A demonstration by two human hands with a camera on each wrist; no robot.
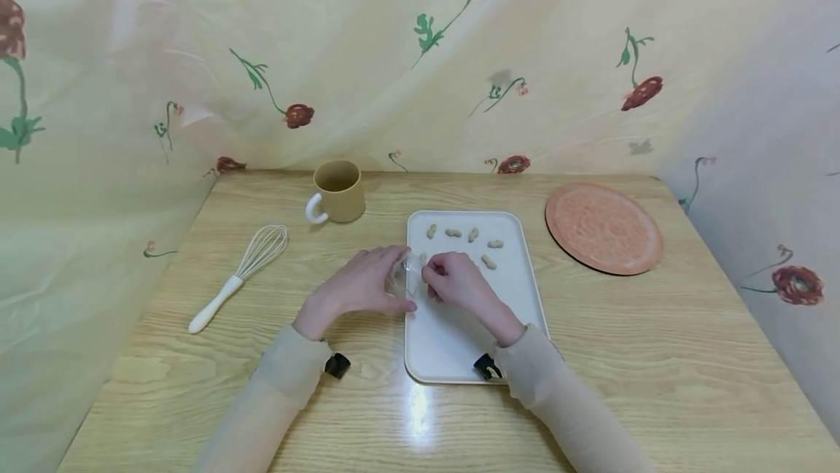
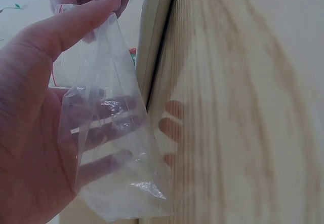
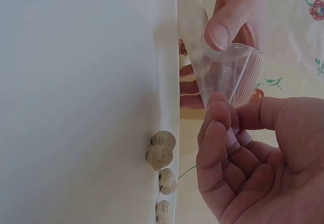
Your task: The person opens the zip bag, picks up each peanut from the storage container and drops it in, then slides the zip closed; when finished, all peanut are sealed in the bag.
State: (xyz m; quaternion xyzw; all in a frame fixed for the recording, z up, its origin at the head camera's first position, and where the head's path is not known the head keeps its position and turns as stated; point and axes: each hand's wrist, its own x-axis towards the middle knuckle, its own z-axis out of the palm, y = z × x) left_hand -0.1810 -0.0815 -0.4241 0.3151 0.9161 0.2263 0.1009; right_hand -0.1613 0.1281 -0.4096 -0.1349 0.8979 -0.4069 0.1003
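Note:
A clear plastic zip bag is between the two hands, over the left side of a white tray. My left hand holds the bag, its thumb across the upper part and its other fingers showing through the film behind. The right hand pinches the bag's zip edge between thumb and fingertips, plainest in the right wrist view. I make out no contents in the bag. Several unshelled peanuts lie spread over the tray's far half; one is partly hidden by the hands.
A tan mug with a white handle stands at the back left. A white whisk lies on the left of the wooden table. On the right is a round orange-pink mat. Flower-patterned cloth hangs behind the table.

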